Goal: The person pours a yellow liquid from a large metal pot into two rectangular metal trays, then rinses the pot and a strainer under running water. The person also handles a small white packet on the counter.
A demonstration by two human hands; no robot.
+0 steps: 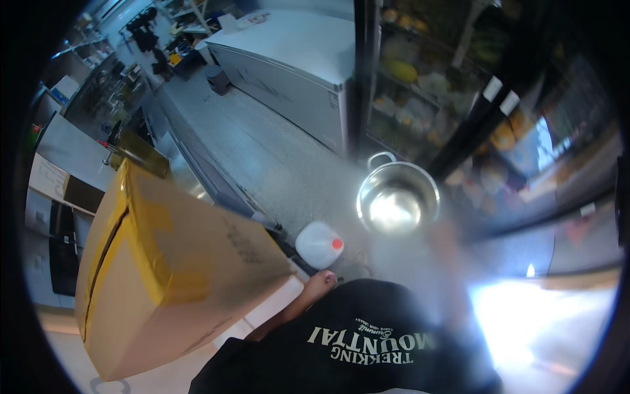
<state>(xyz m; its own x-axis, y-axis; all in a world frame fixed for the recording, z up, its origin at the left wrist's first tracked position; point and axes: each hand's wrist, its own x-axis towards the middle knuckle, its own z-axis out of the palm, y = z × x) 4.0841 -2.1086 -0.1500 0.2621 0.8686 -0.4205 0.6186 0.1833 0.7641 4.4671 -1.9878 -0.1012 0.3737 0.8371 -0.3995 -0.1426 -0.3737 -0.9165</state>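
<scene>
A shiny stainless steel pot [398, 197] is in front of me, its open top facing up and a loop handle at its far left side. My right hand [445, 236] is at the pot's near right rim and appears to grip it there. Glare and blur hide the fingers. Beside the cardboard box's lower right corner, my left hand [322, 280] hangs low with its fingers curled. Whether anything is in it cannot be made out. Just beyond that hand, a whitish plastic jug [319, 245] with a red cap stands low by the counter.
A large taped cardboard box [216, 251] sits on the counter to my left. Beyond it are a steel work surface [179, 162] and a floor aisle [246, 143]. A white chest freezer [290, 93] lines the far side. Glass-door shelves with fruit [408, 74] rise at the right.
</scene>
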